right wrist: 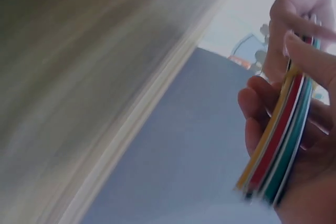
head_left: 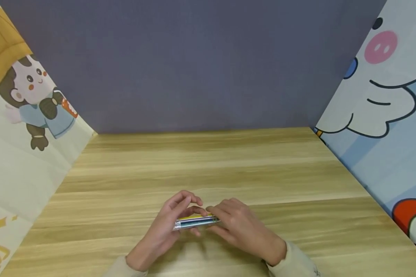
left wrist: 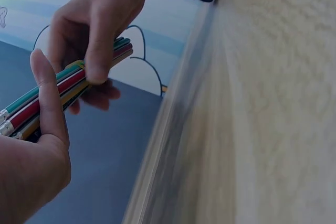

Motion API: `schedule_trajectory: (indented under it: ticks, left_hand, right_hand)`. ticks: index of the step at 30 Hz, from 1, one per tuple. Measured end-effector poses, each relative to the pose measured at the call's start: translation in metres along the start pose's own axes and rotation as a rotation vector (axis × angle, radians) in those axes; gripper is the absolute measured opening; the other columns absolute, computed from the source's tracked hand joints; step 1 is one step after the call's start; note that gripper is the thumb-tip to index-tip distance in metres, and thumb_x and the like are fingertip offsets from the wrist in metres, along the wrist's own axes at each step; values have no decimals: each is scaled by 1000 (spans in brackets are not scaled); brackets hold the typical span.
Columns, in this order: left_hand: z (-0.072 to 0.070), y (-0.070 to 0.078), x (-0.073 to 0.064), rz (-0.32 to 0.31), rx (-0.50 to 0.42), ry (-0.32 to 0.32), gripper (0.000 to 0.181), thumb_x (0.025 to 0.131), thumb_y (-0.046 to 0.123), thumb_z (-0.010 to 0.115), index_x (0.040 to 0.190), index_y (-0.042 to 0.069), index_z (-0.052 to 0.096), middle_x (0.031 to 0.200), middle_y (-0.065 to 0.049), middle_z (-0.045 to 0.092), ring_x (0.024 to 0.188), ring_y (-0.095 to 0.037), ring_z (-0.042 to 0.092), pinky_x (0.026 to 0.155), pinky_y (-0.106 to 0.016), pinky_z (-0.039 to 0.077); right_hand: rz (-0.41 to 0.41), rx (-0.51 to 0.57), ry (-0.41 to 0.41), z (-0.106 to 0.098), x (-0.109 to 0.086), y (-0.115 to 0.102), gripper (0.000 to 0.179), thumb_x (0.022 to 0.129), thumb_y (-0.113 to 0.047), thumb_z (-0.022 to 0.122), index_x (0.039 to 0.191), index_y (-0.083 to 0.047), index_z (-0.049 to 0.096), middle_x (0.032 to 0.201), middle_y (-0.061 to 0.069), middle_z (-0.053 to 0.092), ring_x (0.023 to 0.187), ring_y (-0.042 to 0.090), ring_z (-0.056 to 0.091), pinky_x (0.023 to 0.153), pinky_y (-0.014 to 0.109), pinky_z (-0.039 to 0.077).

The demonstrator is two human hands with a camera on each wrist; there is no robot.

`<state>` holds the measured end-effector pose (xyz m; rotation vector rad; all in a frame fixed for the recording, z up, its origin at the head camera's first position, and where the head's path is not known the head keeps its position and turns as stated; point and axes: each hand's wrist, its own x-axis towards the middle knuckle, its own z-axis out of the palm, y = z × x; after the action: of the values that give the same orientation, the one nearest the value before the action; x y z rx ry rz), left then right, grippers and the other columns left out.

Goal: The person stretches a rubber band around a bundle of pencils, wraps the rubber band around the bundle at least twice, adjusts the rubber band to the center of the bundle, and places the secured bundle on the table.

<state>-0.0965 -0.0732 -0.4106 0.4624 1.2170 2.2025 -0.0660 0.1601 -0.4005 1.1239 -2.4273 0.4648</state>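
Note:
A bundle of pencils [head_left: 195,222] in green, red, yellow and dark colours is held between both hands, low over the table. My left hand [head_left: 163,223] grips the end with the silver metal tips, its thumb lying across the pencils in the left wrist view. Toward the other end, my right hand [head_left: 240,225] pinches the bundle between thumb and fingers. A narrow yellow band [left wrist: 78,64] crosses the pencils close to the right fingertips. In the right wrist view, the free ends of the pencils [right wrist: 281,140] stick out past the right hand.
The wood-grain table [head_left: 208,165] stretches out under and ahead of both hands. A dark grey panel [head_left: 194,69] closes off the back. Printed cartoon panels stand along the left [head_left: 27,165] and right [head_left: 378,154] sides.

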Motion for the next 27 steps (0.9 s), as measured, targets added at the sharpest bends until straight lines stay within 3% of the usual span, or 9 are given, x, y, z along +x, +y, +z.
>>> schedule_trajectory:
  ticks: [5,10,14,19,22,27]
  left_hand:
    - [-8,1,-1,17,-14,8,21,110,19,38,109,13,58,114,-2,59,101,-20,65,64,-28,60]
    - [-4,-1,0,8,3,10,20,109,18,39,108,12,58,115,-4,58,102,-20,65,63,-28,60]
    - [-2,-1,2,2,134,58,18,107,17,47,112,3,57,120,-14,58,108,-28,64,67,-32,61]
    - [-3,0,1,-51,369,91,30,103,20,56,117,-7,56,122,-25,57,103,-33,67,77,-33,61]
    - [-3,0,0,-77,428,83,30,102,21,58,115,-7,57,119,-27,57,93,-31,68,76,-34,61]
    - [-3,0,2,-59,454,127,27,98,14,63,109,-9,57,110,-23,57,80,-30,69,71,-37,62]
  right_hand:
    - [40,-16,-32,-2,-3,7,31,84,-22,82,110,-10,70,96,-5,71,85,8,65,76,29,56]
    - [24,-44,-60,-2,-2,2,25,86,-19,79,107,-10,68,91,-6,69,77,4,61,70,23,55]
    - [64,-20,-72,-2,-3,2,27,85,-17,80,109,-10,68,89,-7,67,73,1,57,65,21,53]
    - [111,16,-82,1,-5,3,31,92,-38,71,114,-15,71,81,-11,59,63,-2,44,56,14,42]
    - [131,29,-102,1,-6,3,31,96,-43,65,112,-18,72,80,-11,56,61,-2,39,55,13,37]
    - [178,106,-144,-2,-6,5,23,93,-31,72,109,-15,70,90,-10,62,69,-3,47,60,13,45]
